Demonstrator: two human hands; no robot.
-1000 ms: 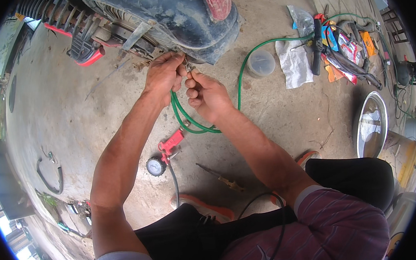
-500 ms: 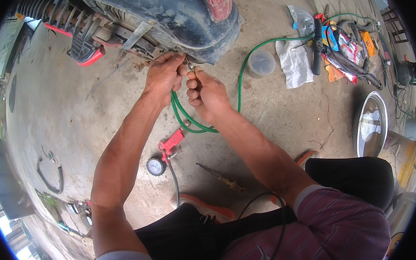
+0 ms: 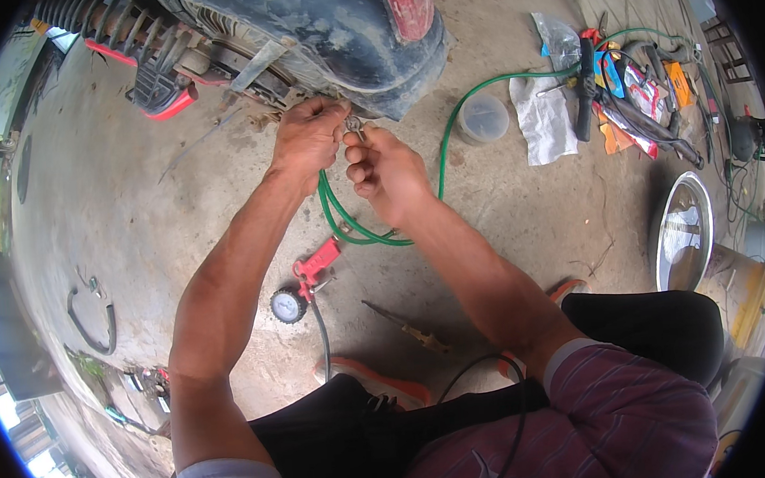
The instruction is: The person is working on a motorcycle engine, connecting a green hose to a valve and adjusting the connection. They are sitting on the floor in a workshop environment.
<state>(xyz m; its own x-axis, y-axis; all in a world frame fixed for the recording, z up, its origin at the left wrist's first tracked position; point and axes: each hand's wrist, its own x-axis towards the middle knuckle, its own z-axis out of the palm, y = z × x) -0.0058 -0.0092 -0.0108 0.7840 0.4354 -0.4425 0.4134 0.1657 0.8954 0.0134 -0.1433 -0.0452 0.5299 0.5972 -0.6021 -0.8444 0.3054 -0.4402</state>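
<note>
My right hand [image 3: 388, 168] is closed, pinching a small metal part [image 3: 353, 125] with a ring-like head between thumb and forefinger. Right beside it my left hand [image 3: 307, 137] is also closed, its fingertips meeting the part's upper end; whatever else they pinch is hidden. Both hands are just below the muddy dark mudguard [image 3: 322, 37] of a vehicle, by the wheel's lower edge. A green hose [image 3: 331, 209] hangs in loops under the hands. On the concrete below lies a red tyre inflator [image 3: 318, 259] with a round dial gauge [image 3: 288, 306].
A thin tool with a yellowish handle [image 3: 425, 337] lies near my feet. To the right are a clear plastic tub [image 3: 483, 118], white paper [image 3: 542, 123], a pile of tools and packets [image 3: 635, 84], and a metal basin [image 3: 663, 262]. A red footrest [image 3: 160, 90] juts out at upper left.
My right hand has shifted slightly away from the left, so the metal part's ring-like head shows more clearly. Both hands stay below the mudguard.
</note>
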